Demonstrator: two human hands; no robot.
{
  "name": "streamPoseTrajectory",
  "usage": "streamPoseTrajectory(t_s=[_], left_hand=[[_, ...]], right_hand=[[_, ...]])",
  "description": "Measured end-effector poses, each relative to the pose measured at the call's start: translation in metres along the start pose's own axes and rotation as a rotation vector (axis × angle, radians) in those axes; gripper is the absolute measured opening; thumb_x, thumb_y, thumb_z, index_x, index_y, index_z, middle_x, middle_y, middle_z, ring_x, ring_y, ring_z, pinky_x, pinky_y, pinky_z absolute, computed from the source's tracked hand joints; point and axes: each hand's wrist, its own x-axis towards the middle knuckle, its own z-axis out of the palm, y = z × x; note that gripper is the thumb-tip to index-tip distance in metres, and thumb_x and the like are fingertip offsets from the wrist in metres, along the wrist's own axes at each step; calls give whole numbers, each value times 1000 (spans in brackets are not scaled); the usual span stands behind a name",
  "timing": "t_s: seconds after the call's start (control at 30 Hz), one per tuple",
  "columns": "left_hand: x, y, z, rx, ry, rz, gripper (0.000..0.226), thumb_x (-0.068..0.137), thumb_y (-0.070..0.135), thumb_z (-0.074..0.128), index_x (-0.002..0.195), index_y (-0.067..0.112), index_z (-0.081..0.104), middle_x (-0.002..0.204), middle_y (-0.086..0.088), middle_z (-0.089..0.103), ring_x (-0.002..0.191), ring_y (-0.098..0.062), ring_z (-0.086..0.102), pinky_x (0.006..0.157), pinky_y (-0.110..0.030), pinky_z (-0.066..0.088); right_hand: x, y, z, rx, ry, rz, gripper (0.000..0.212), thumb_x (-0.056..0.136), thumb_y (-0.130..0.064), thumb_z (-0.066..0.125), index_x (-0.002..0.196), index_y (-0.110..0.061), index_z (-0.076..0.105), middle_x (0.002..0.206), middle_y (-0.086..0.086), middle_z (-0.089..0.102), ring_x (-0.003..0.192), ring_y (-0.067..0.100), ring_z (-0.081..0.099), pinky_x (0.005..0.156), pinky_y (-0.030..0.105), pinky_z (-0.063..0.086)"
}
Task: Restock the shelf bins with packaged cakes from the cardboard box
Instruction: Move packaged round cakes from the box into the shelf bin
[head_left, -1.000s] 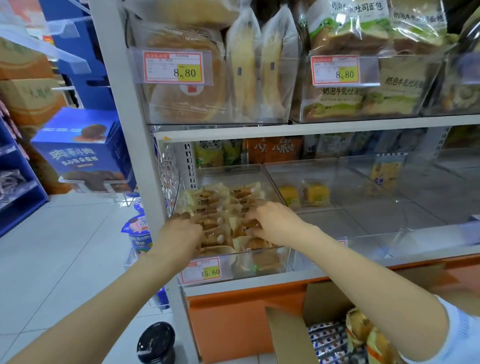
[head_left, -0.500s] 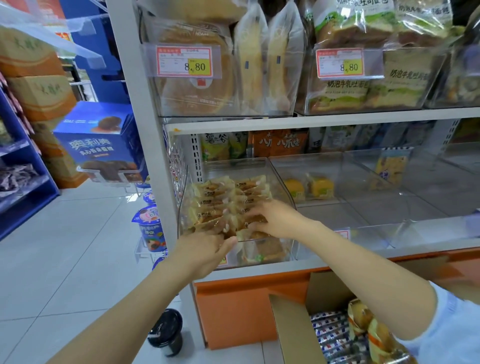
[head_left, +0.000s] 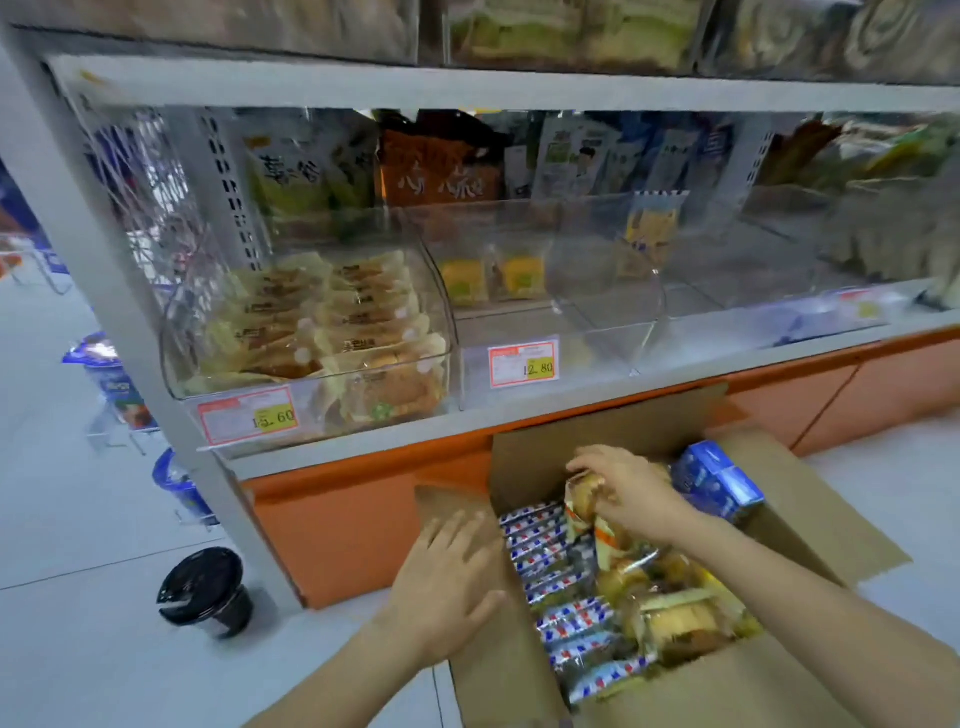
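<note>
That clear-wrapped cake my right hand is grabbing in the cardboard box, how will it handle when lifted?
The clear-wrapped golden cake in the right hand probably lifts lightly, being small and spongy-looking. Its glossy, crinkled film likely flops and may slip. Squeezing could squash it.

Cardboard box (head_left: 691, 693) cut off below; price tag (head_left: 248, 415) print unreadable.
</note>
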Motion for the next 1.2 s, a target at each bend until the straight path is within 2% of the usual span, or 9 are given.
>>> streamPoseTrajectory(t_s=[0.07, 0.13, 0.37, 0.53, 0.63, 0.8, 0.93, 1.03, 1.2], left_hand=[[1, 2, 15, 43, -121, -30, 54, 95, 52, 30, 135, 23, 52, 156, -3, 27, 144, -27, 27, 117, -48, 23], [1, 3, 28, 56, -175, -42, 53, 88, 54, 33, 114, 26, 69, 141, -5, 53, 128, -26, 51, 104, -48, 43], [15, 9, 35, 81, -40, -59, 48, 78, 55, 33, 90, 32, 73, 105, 2, 71, 95, -17, 67, 79, -37, 56], [47, 36, 8, -535, 49, -104, 68, 90, 56, 53, 148, 31, 28, 143, 12, 39, 132, -10, 37, 108, -28, 32], [67, 54, -6, -875, 150, -77, 83, 77, 55, 70, 146, 39, 27, 139, 23, 42, 125, 0, 45, 108, -29, 39], [72, 44, -13, -1007, 237, -187, 44, 78, 40, 76, 115, 36, 53, 100, 17, 70, 91, 3, 65, 82, -36, 57], [60, 21, -14, -1163, 259, -292, 40, 79, 31, 77, 112, 30, 54, 102, 13, 71, 96, -2, 68, 82, -37, 59], [50, 12, -13, -1219, 270, -343, 43, 78, 29, 79, 114, 30, 55, 103, 11, 72, 96, -7, 69, 83, -37, 59], [33, 3, -11, -1225, 326, -336, 49, 75, 36, 80, 118, 29, 55, 106, 11, 70, 102, -9, 67, 84, -35, 58]], right_hand=[[-4, 33, 18, -138, -140, 153, 60, 85, -14, 57, 141, -19, 37, 143, 6, 41, 125, 27, 47, 100, 36, 43], [-8, 53, 33, -198, -226, 227, 74, 83, -14, 60, 148, -21, 24, 137, 8, 44, 117, 29, 53, 91, 39, 49], [-9, 74, 27, -222, -128, 59, 45, 79, -45, 71, 119, -29, 59, 127, -5, 47, 124, 20, 42, 97, 37, 32], [-15, 42, -4, 38, -74, -108, 29, 85, -53, 62, 95, -30, 47, 84, -16, 54, 84, 15, 56, 72, 32, 43], [-13, 20, -12, 198, -103, -191, 27, 85, -55, 62, 95, -32, 53, 79, -16, 58, 77, 7, 56, 69, 29, 46], [3, 38, -9, 598, -141, -87, 31, 100, -45, 37, 111, -32, 64, 106, -15, 67, 102, 3, 61, 88, 24, 48], [28, 72, 15, 152, -71, 33, 38, 93, -22, 58, 130, -28, 50, 131, -6, 56, 125, 16, 49, 97, 30, 40], [39, 76, 40, -171, -155, 28, 65, 83, -34, 68, 141, -28, 39, 136, -2, 47, 126, 21, 40, 98, 35, 35], [37, 72, 50, -332, -34, -35, 51, 77, -51, 70, 122, -33, 52, 126, -5, 45, 122, 20, 35, 98, 37, 28]])
